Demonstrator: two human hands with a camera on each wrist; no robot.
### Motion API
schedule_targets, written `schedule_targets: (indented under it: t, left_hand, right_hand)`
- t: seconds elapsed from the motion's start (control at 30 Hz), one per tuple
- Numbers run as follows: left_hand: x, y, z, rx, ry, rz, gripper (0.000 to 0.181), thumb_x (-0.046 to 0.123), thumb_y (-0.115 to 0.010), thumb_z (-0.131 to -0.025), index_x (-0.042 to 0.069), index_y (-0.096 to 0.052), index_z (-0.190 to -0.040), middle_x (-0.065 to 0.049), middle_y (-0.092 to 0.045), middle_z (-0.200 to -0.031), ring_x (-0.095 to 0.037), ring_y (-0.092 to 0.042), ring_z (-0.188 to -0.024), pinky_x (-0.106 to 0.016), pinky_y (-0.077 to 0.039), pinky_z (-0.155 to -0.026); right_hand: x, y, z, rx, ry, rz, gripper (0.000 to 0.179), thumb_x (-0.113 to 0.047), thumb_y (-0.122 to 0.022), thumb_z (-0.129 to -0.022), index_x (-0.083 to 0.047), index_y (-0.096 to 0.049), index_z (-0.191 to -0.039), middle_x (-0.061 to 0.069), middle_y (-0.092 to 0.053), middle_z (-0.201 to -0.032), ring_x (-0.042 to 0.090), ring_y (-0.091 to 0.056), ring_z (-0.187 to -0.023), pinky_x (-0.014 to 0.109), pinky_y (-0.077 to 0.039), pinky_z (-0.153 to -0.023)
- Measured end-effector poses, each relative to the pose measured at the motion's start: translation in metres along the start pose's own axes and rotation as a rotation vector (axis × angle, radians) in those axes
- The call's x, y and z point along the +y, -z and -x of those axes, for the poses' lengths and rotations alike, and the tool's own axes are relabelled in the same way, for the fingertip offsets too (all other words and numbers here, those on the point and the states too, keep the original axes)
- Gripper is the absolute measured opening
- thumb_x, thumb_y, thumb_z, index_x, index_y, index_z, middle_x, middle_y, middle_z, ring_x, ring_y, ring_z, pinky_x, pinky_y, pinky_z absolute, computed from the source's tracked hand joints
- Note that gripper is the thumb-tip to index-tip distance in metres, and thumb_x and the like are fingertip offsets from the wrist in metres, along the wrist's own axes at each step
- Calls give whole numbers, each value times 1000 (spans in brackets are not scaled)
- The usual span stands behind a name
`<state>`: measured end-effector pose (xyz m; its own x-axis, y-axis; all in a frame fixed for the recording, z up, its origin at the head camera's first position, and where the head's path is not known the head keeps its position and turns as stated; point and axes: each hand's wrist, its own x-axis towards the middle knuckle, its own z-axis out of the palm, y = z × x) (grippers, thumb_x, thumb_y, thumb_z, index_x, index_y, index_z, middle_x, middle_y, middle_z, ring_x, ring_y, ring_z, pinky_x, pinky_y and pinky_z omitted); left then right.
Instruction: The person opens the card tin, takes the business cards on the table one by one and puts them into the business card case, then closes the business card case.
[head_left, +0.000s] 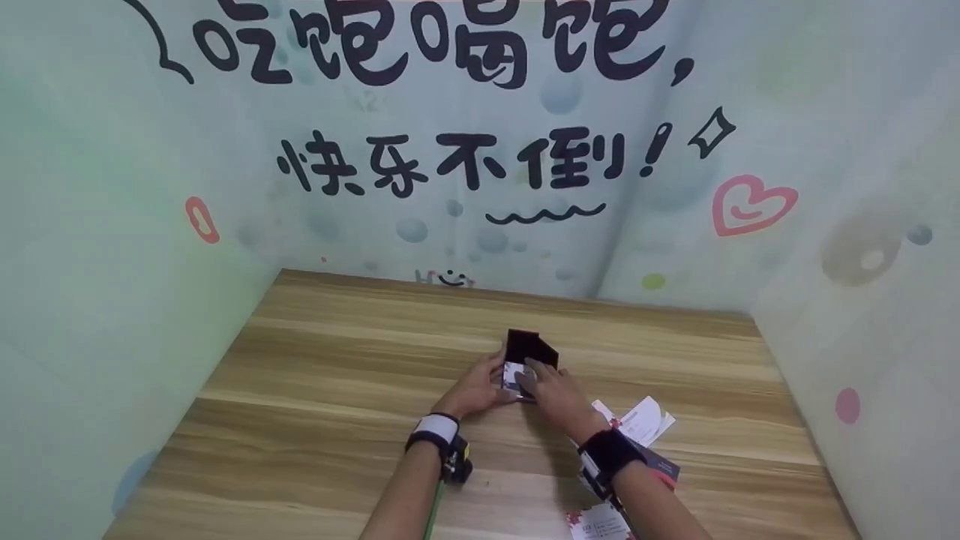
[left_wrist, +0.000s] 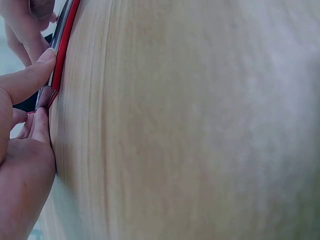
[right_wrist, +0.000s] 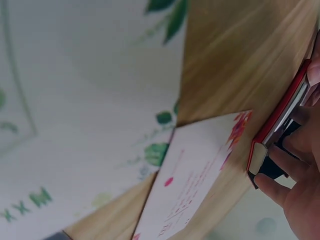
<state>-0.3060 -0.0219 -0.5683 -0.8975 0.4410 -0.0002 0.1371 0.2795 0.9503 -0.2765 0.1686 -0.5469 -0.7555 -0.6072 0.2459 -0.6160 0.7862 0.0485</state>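
A small card case (head_left: pixel 523 346) stands open on the table, its black lid raised at the back. Red edging shows along its side in both wrist views. Inside lies a pale printed card (head_left: pixel 513 372). My left hand (head_left: pixel 477 387) grips the case at its left, thumb (left_wrist: pixel 46 57) along the near edge and fingers at the side. From the right, my right hand (head_left: pixel 561 399) reaches over the case with its fingers extended, fingertips touching the card inside. In the right wrist view, the fingers (right_wrist: pixel 285 162) spread along the case's open side.
White cards (head_left: pixel 642 422) and a dark card (head_left: pixel 664 461) lie loosely overlapped beside my right wrist. Another white card with red flowers (head_left: pixel 598 523) is near the front. A white card with green leaves (right_wrist: pixel 90 100) looms close in the right wrist view. Printed curtains surround the wooden table (head_left: pixel 315 360).
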Motion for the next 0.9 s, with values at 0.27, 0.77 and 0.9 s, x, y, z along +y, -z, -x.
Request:
schedule_targets:
  t: [0.27,0.77,0.9]
  left_hand:
    - [3,-1,2,-18,-18,75,85,-7,-68,-85,-3,-21,-156,-30,-19,-161,-39,-35,-147,-44,-36,-121]
    - [0,-1,1,-41,-49,117,89,-11,-67,-84,-3,-16,-157,-29,-16,-163,-38,-31,-149,-44,-35,-121]
    - [1,-1,0,-36,-28,133,90,-11,-67,-84,-3,-15,-157,-27,-17,-164,-38,-30,-150,-44,-34,-122]
  right_hand:
    - [-2,-4,4,48,-1,-35,33,-1,-57,-91,-8,-68,-121,17,-65,-120,35,-64,-109,51,-57,-87]
    - [-7,-4,7,54,-15,-29,31,-1,-60,-90,-4,-67,-120,16,-66,-118,35,-66,-107,50,-57,-90]
    - [-8,-3,8,38,-15,-19,28,-1,-62,-90,-2,-67,-117,16,-67,-118,34,-66,-109,50,-56,-91]
